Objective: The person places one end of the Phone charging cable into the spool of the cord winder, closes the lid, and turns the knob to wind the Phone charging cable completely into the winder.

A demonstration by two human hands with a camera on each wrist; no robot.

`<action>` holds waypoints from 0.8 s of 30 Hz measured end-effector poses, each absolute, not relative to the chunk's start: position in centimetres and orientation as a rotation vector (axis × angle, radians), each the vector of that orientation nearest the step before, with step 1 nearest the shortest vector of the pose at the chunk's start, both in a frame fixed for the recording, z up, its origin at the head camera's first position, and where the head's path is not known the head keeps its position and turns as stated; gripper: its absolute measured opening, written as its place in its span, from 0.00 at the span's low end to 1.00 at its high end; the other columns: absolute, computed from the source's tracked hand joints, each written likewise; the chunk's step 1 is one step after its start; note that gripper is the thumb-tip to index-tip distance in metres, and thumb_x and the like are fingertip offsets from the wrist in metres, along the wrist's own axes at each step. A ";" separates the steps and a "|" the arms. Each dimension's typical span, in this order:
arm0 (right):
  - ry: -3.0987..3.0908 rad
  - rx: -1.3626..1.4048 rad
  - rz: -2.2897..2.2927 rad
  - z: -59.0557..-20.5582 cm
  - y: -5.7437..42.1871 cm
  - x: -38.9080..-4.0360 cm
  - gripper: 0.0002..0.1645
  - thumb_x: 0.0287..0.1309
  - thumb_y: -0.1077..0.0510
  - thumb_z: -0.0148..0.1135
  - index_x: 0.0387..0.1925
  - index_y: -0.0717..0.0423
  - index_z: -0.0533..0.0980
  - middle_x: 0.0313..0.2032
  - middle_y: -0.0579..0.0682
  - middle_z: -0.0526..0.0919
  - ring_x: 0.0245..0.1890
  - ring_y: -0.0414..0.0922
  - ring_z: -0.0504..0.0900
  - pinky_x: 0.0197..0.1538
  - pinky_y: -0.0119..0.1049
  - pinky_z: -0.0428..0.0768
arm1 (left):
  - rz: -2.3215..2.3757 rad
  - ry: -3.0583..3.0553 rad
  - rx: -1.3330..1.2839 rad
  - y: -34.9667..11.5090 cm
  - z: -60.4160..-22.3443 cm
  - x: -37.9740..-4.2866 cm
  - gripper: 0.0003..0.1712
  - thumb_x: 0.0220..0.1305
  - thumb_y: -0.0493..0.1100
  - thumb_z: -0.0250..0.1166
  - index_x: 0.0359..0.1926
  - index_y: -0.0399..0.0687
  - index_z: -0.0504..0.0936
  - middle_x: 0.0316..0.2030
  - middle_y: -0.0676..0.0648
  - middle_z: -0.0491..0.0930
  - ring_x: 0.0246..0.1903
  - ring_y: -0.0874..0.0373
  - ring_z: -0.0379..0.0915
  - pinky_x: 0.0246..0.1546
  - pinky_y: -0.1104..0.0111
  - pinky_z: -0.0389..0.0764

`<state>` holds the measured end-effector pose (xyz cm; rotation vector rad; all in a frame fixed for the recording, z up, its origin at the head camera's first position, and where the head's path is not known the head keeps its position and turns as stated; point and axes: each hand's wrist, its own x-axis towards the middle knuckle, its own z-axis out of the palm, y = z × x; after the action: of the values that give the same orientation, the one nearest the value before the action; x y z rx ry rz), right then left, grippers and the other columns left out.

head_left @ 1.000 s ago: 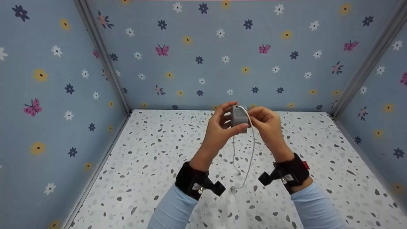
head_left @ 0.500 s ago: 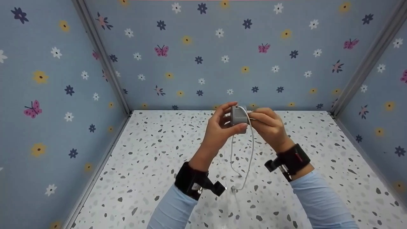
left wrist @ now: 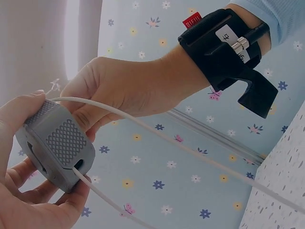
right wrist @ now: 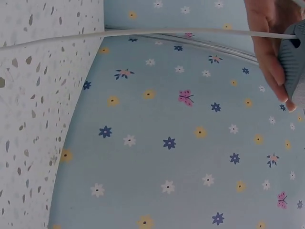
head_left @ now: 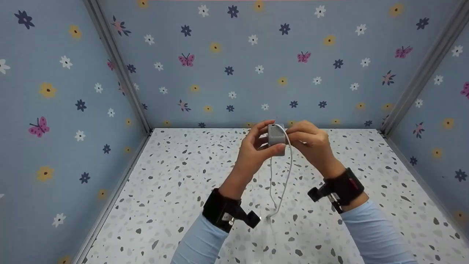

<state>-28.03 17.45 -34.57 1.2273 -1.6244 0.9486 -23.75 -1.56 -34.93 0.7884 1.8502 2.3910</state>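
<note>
A small grey cable winder (head_left: 276, 135) with a textured face is held up above the table. My left hand (head_left: 253, 152) grips it, thumb on the near side and fingers behind. A white cable (head_left: 291, 161) comes from two slots in the case, clearer in the left wrist view on the winder (left wrist: 66, 143), and hangs down in a loop. At the case's right side, my right hand (head_left: 311, 143) has its fingers curled and its thumb and fingertips pinching there; the exact contact is partly hidden. Only an edge of the winder (right wrist: 291, 62) shows in the right wrist view.
The white speckled tabletop (head_left: 190, 183) lies beneath both hands. Blue flowered panels stand at the back (head_left: 234, 55), left (head_left: 55, 146) and right (head_left: 439, 128), joined by grey metal posts (head_left: 117, 66).
My right hand has rolled at the wrist, its back turning more upward, while its fingertips stay at the case's side. The left hand and winder barely move; the hanging cable sways slightly.
</note>
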 end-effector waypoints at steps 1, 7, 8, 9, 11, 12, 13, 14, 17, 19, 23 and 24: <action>-1.669 1.210 0.987 -34.5 17.5 -27.9 0.08 0.48 0.75 0.68 0.25 0.62 0.83 0.29 0.56 0.83 0.32 0.47 0.79 0.43 0.26 0.75 | 2.388 1.857 0.794 -1.6 -35.0 -23.7 0.37 0.60 0.38 0.67 0.69 0.52 0.65 0.63 0.43 0.66 0.57 0.49 0.72 0.50 0.60 0.80; -1.975 1.066 1.373 -34.4 17.3 -27.2 0.08 0.49 0.78 0.65 0.27 0.66 0.82 0.27 0.47 0.84 0.29 0.33 0.80 0.34 0.23 0.78 | 2.381 1.912 0.834 -1.5 -35.1 -23.7 0.37 0.60 0.36 0.68 0.68 0.51 0.65 0.62 0.43 0.66 0.58 0.50 0.72 0.51 0.60 0.80; -2.012 1.040 1.478 -34.4 17.2 -27.1 0.06 0.52 0.77 0.64 0.28 0.67 0.81 0.26 0.46 0.84 0.27 0.33 0.80 0.32 0.23 0.78 | 2.381 1.918 0.835 -1.5 -35.1 -23.7 0.37 0.59 0.36 0.68 0.68 0.51 0.65 0.62 0.43 0.66 0.58 0.50 0.71 0.52 0.60 0.80; -2.040 1.005 1.596 -34.4 17.2 -26.9 0.03 0.54 0.75 0.63 0.29 0.68 0.80 0.27 0.44 0.84 0.26 0.33 0.80 0.31 0.24 0.78 | 2.382 1.926 0.833 -1.5 -35.1 -23.8 0.38 0.59 0.35 0.69 0.69 0.50 0.65 0.62 0.43 0.66 0.59 0.50 0.71 0.52 0.60 0.80; -2.064 0.918 1.818 -34.4 17.0 -26.6 0.02 0.56 0.72 0.64 0.32 0.65 0.79 0.27 0.42 0.84 0.25 0.34 0.79 0.30 0.26 0.78 | 2.386 1.931 0.819 -1.5 -35.2 -23.8 0.38 0.59 0.35 0.69 0.69 0.50 0.65 0.63 0.43 0.66 0.59 0.50 0.71 0.52 0.60 0.80; -2.057 0.872 1.917 -34.3 16.8 -26.4 0.03 0.56 0.71 0.64 0.32 0.62 0.78 0.27 0.43 0.84 0.25 0.35 0.80 0.31 0.27 0.79 | 2.388 1.929 0.810 -1.5 -35.2 -23.8 0.38 0.58 0.35 0.69 0.69 0.49 0.65 0.63 0.43 0.66 0.59 0.50 0.71 0.52 0.60 0.80; -2.044 0.831 1.999 -34.3 16.7 -26.3 0.05 0.57 0.70 0.64 0.33 0.59 0.78 0.27 0.44 0.84 0.25 0.36 0.80 0.31 0.28 0.79 | 2.391 1.926 0.802 -1.5 -35.2 -23.8 0.38 0.58 0.35 0.69 0.69 0.49 0.65 0.63 0.43 0.66 0.59 0.50 0.71 0.52 0.60 0.80; -2.025 0.792 2.072 -34.3 16.5 -26.1 0.07 0.57 0.70 0.64 0.33 0.57 0.77 0.28 0.45 0.84 0.26 0.37 0.81 0.32 0.29 0.80 | 2.392 1.927 0.794 -1.5 -35.2 -23.9 0.38 0.58 0.35 0.69 0.69 0.49 0.65 0.63 0.43 0.66 0.59 0.50 0.71 0.52 0.60 0.80; -1.974 0.678 2.163 -34.4 16.0 -25.7 0.10 0.57 0.71 0.63 0.32 0.53 0.77 0.28 0.46 0.85 0.28 0.39 0.82 0.34 0.31 0.81 | 2.397 1.918 0.775 -1.6 -35.3 -23.9 0.38 0.59 0.35 0.69 0.68 0.50 0.65 0.63 0.44 0.66 0.59 0.50 0.71 0.52 0.60 0.80; -1.964 0.651 2.118 -34.7 15.8 -25.6 0.07 0.57 0.70 0.65 0.31 0.55 0.79 0.27 0.45 0.85 0.28 0.38 0.82 0.34 0.30 0.82 | 2.401 1.915 0.777 -1.6 -35.3 -23.9 0.38 0.59 0.35 0.68 0.69 0.49 0.65 0.63 0.43 0.65 0.59 0.50 0.71 0.53 0.60 0.79; -1.946 0.774 1.883 -35.4 15.9 -25.8 0.02 0.57 0.68 0.65 0.33 0.63 0.82 0.30 0.40 0.86 0.29 0.35 0.83 0.36 0.27 0.81 | 2.405 1.907 0.789 -1.8 -35.3 -23.9 0.38 0.60 0.34 0.67 0.69 0.46 0.64 0.63 0.42 0.65 0.60 0.49 0.70 0.53 0.60 0.79; -1.932 0.833 1.807 -35.7 16.0 -25.9 0.03 0.57 0.69 0.64 0.34 0.65 0.82 0.31 0.39 0.85 0.31 0.34 0.83 0.37 0.26 0.81 | 2.405 1.905 0.791 -1.8 -35.3 -23.9 0.38 0.59 0.34 0.67 0.69 0.46 0.64 0.64 0.41 0.65 0.60 0.49 0.70 0.53 0.60 0.79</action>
<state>-25.92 16.03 -35.67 0.8330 -1.9324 1.8067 -23.92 -1.80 -35.32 0.7914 1.9048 2.4052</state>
